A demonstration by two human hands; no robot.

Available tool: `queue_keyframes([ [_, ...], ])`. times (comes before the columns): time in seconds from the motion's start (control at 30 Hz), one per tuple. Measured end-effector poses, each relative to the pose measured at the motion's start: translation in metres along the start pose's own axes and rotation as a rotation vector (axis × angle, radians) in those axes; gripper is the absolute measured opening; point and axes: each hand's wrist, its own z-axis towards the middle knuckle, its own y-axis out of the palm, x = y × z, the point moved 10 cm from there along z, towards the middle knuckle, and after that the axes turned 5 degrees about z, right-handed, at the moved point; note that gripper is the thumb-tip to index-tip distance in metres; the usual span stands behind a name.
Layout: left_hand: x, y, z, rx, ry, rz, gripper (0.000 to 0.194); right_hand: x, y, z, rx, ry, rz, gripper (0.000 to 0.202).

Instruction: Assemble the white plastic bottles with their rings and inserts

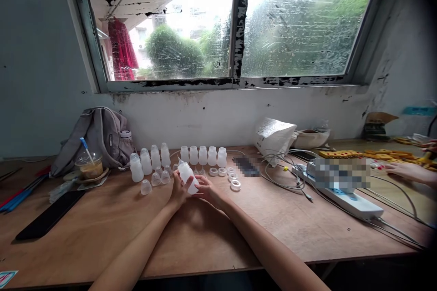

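A small translucent white bottle (189, 177), tilted to the left with a pointed nipple on its ring, is held over the table in both hands. My left hand (179, 189) wraps its left side, and my right hand (207, 190) closes on its lower right. Behind them stand several open bottles (202, 156) in a row. Capped bottles (136, 168) stand at the left, with loose clear caps (146, 187) in front. White rings (235, 185) lie right of my right hand. A few nipples (202, 172) show partly behind my hands.
At the left are a backpack (102, 136), an iced drink cup (89, 166) and a black flat object (51, 216). Cables (283, 179) and a power strip (355, 204) lie right. A co-worker's hand (409, 172) reaches in near yellow parts (389, 157).
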Motion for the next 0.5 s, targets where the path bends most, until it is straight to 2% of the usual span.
queue_keyframes([
  [0.07,0.002,-0.003,0.003,0.008,0.052,0.060,0.041,0.001,0.000,0.000,0.013,-0.006,0.000,0.035],
  [0.13,0.006,-0.009,0.008,0.017,0.136,0.248,0.029,0.000,-0.006,0.002,0.069,-0.035,-0.024,0.033],
  [0.33,0.014,-0.029,0.019,0.040,0.377,0.866,0.024,-0.018,-0.048,0.005,0.333,-0.197,-0.017,0.027],
  [0.43,0.005,-0.047,0.024,0.137,0.356,1.144,0.036,-0.026,-0.061,0.001,0.427,-0.255,0.000,0.026],
  [0.5,-0.007,-0.054,0.029,0.119,0.303,1.192,0.039,-0.031,-0.066,-0.002,0.479,-0.281,-0.023,0.026],
])
